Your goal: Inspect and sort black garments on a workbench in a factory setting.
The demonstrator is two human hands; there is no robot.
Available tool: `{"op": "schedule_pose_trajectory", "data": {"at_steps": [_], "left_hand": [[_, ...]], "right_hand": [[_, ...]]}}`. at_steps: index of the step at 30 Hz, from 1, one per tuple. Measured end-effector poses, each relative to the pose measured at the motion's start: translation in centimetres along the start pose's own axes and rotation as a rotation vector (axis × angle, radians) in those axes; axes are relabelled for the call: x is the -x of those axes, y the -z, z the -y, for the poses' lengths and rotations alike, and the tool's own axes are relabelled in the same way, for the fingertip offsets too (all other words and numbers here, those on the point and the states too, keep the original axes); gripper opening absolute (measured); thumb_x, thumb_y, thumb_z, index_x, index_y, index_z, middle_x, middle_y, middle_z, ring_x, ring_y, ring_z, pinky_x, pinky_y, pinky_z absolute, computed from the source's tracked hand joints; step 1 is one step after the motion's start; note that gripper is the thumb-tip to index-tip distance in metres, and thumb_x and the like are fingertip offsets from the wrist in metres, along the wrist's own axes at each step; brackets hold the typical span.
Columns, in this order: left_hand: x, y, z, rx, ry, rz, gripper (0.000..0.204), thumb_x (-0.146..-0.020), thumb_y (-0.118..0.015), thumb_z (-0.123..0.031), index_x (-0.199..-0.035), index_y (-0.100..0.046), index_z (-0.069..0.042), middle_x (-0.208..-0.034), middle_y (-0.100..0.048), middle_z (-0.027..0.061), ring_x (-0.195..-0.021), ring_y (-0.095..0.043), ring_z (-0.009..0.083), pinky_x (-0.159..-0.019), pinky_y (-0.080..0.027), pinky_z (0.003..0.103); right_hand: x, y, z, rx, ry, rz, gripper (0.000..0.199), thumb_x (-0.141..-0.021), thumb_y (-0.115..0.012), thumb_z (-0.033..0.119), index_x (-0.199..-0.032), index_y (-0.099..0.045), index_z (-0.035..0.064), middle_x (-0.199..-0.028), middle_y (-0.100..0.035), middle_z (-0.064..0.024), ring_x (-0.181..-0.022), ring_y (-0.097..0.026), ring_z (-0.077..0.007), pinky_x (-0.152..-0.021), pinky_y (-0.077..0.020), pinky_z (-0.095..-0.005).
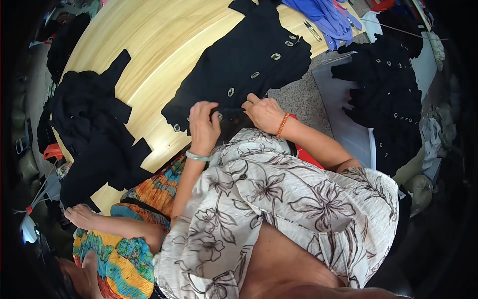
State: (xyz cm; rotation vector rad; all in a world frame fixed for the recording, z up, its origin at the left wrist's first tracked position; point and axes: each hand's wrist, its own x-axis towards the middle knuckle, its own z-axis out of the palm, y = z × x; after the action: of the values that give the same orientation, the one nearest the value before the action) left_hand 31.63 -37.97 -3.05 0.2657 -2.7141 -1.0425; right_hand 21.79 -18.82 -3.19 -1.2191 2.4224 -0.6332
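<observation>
A black garment (234, 60) with a row of oval, light-rimmed buttons along its near side lies spread over the wooden table in front of me. At its near edge my left hand (204, 128) is closed, its curled fingers and thumb on the cloth beside a button (220, 116). Farther right along the same edge, my right hand (266, 115) pinches the cloth; its fingertips are partly hidden by the fabric. Some cloth between my hands hangs toward my lap.
The wooden table (149, 40) carries a second black garment (94, 114) at left, near a co-worker's hand (79, 217). Small metal snips (312, 31) lie beside purple-blue cloth (326, 17) at the far right. More black buttoned garments (383, 89) hang over a pale surface on the right.
</observation>
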Motion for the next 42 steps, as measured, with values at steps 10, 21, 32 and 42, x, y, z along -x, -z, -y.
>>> {"op": "schedule_pose_trajectory", "data": {"at_steps": [10,21,32,42], "left_hand": [[-4.6,-5.9,1.5,0.296,0.154,0.356,0.025,-0.077,-0.068,-0.008,-0.1,-0.063,0.0,-0.085,-0.06,0.0151,-0.076,-0.062,0.0288,-0.07,-0.051,0.037],[-4.7,-5.5,1.2,0.763,0.397,0.42,0.002,-0.084,-0.064,0.001,-0.084,-0.066,0.0,-0.074,-0.065,0.0001,-0.063,-0.057,0.0062,-0.06,-0.047,0.021],[-4.5,-4.6,1.0,0.927,0.548,0.409,0.009,-0.083,-0.07,-0.001,-0.091,-0.069,0.001,-0.08,-0.067,0.0017,-0.068,-0.057,0.0051,-0.063,-0.046,0.019],[-2.7,-3.1,-0.5,0.351,0.01,0.293,0.019,-0.079,-0.065,0.0,-0.098,-0.069,0.004,-0.085,-0.067,0.0135,-0.078,-0.065,0.0195,-0.072,-0.048,0.028]], "right_hand": [[0.0,0.5,0.1,0.089,0.035,-0.041,0.014,-0.08,-0.056,0.011,-0.091,-0.063,0.0047,-0.088,-0.059,-0.0143,-0.072,-0.064,-0.0329,-0.061,-0.0514,-0.0426],[-0.1,0.3,0.3,0.047,-0.028,-0.016,0.018,-0.078,-0.054,0.004,-0.096,-0.055,0.0011,-0.089,-0.06,-0.019,-0.077,-0.064,-0.0367,-0.068,-0.0499,-0.0456],[-0.4,0.2,0.2,-0.011,-0.034,-0.072,0.033,-0.085,-0.062,0.017,-0.112,-0.052,0.0013,-0.093,-0.06,-0.0198,-0.079,-0.063,-0.0389,-0.069,-0.0506,-0.0464],[-0.7,0.9,-1.2,-0.194,0.037,0.025,0.024,-0.082,-0.059,0.008,-0.103,-0.061,-0.0038,-0.095,-0.06,-0.0221,-0.086,-0.063,-0.0389,-0.075,-0.0515,-0.0455]]}}
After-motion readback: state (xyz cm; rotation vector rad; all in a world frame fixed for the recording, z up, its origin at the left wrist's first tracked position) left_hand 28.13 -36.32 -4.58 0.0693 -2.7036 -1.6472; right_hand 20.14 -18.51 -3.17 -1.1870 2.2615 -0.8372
